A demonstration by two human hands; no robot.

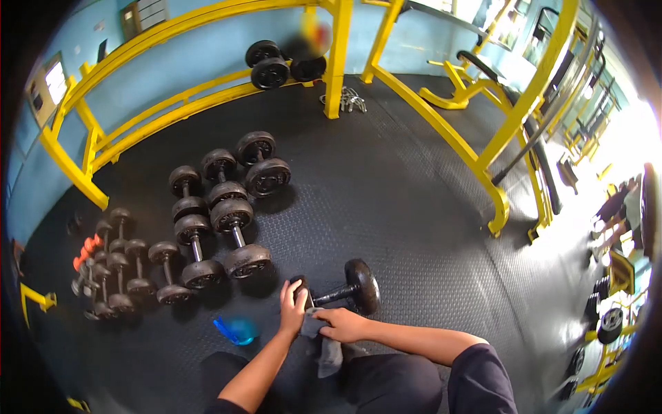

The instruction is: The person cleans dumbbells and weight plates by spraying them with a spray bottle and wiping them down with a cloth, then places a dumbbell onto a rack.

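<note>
Dumbbell (365,286) lies on the black floor mat (407,331), just in front of the person's legs. Left hand (293,310) spreads its fingers over the nearer-left weight head; whether they clamp it cannot be told. Right hand (347,324) is closed on a grey cloth (330,357), beside that head. For good control, brace the head against rolling, keep the cloth bunched and flat to the surface, and hold its loose end clear of the fingers.

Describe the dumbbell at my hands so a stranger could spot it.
On the black floor, look right of the rows of dumbbells. One dark dumbbell lies apart, nearest you. Only it has your left hand at one end and a grey cloth beside it.
</note>
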